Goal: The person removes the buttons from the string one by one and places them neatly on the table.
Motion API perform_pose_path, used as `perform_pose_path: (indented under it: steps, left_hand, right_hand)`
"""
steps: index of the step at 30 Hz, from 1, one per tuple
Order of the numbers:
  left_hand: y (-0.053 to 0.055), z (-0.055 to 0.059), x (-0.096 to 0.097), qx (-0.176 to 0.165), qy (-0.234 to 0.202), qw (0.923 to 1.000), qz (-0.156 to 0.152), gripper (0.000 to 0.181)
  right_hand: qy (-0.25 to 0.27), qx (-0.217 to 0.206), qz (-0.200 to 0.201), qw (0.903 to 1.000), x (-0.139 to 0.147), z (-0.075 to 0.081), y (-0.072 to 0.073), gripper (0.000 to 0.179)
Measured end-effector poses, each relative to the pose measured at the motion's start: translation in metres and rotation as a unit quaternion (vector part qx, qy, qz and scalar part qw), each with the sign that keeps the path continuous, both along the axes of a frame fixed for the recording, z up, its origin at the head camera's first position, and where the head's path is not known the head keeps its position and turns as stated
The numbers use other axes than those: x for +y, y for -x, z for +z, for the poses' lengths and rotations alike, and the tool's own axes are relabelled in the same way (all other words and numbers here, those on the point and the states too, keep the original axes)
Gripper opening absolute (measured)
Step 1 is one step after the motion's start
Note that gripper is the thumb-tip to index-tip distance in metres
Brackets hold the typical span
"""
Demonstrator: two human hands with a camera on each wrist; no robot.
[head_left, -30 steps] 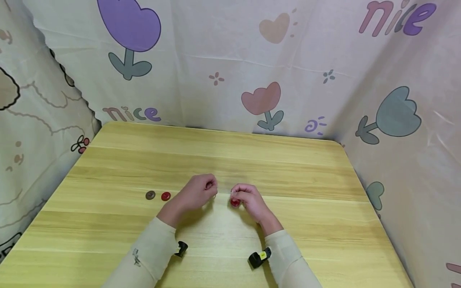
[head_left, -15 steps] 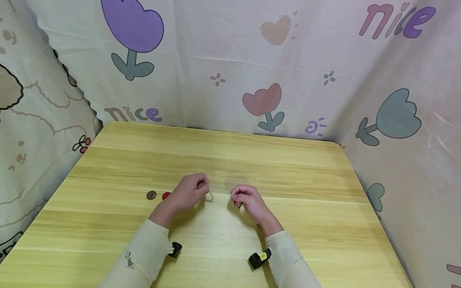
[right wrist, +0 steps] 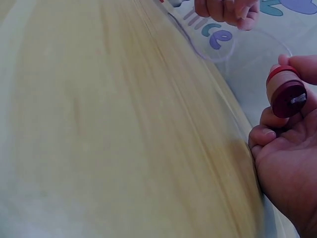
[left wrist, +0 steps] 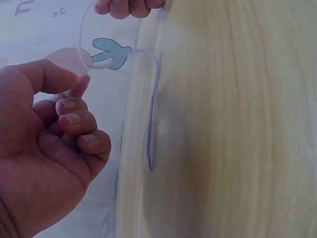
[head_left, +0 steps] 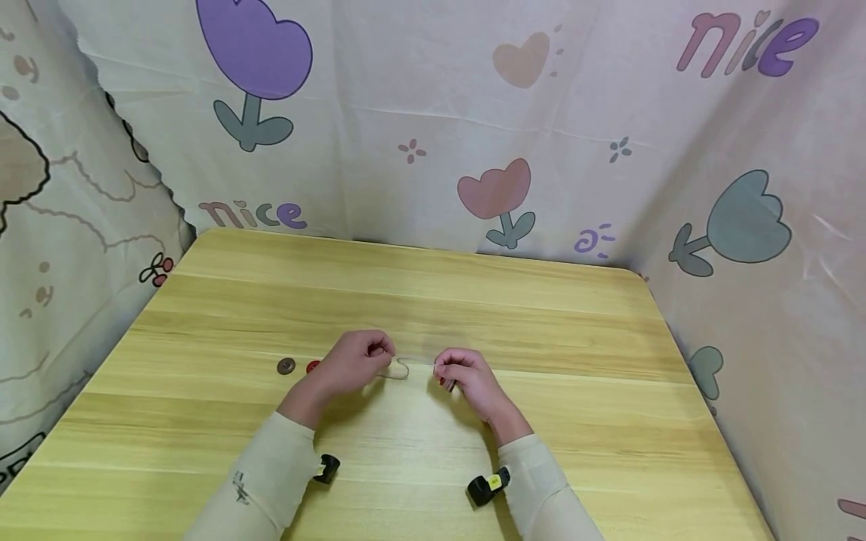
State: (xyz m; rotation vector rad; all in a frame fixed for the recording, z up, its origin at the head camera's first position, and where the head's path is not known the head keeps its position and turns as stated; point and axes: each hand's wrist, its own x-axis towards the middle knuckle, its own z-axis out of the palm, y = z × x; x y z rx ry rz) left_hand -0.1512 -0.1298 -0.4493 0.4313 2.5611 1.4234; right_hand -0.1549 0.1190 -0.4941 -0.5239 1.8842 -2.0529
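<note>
pinches a thin, pale, flexible cord (left wrist: pixel 151 109) in the grip of the left hand (head_left: pixel 355 361), letting a free end curl loose; clasps a short, cylindrical stack of red, pale and dark-red round pieces (right wrist: pixel 283 86) in the grip of the right hand (head_left: pixel 470 373), over a yellow wood-grain worktop (head_left: pixel 555 323). has, lying near the left hand, a flat, round, brown disc (head_left: pixel 286 366) and a partly hidden, round, red disc (head_left: pixel 312 366).

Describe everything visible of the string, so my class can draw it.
The string is thin, greyish in the wrist views, and looks flexible. It leaves the right hand beside a red button, arcs to the left hand, then bends through a loose curve to a free end. Whether that end touches the table is unclear.
</note>
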Motion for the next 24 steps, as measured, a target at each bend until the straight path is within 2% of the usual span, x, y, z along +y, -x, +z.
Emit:
perform_pose_path:
  steps: [6,15,24]
  left_hand:
    - [0.0,0.004,0.008,0.002,-0.005,0.9999,-0.012,0.019]
    - [0.005,-0.001,0.026,0.055,-0.005,0.9975,-0.045,0.022]
    - [0.011,-0.004,0.037,0.067,0.008,0.9962,-0.055,0.02]
  right_hand:
    - [0.0,-0.002,0.0,1.0,0.0,0.001,0.0,0.016]
    - [0.0,-0.006,-0.001,1.0,0.001,0.001,0.001,0.019]
    - [0.001,-0.003,0.002,1.0,0.002,0.0,0.002,0.018]
